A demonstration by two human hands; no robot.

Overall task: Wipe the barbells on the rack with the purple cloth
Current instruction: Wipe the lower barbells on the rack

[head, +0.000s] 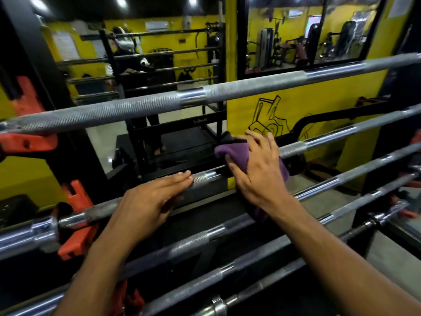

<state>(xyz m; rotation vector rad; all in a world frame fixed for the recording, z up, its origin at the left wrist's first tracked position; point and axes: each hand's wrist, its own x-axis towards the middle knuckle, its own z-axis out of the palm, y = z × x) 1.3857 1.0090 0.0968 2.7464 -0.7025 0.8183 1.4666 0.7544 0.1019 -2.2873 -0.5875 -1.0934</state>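
The purple cloth (237, 156) is draped over the second barbell (293, 148) from the top of the rack, near mid-shaft. The right hand (259, 169) lies on top of the cloth with fingers spread and fairly straight, pressing it against the bar. The left hand (145, 201) rests flat, fingers extended, on the same bar to the left. Judged step: wiping this bar. The next stroke likely requires sliding the cloth along the shaft. The top barbell (227, 92) lies farther away, above both hands.
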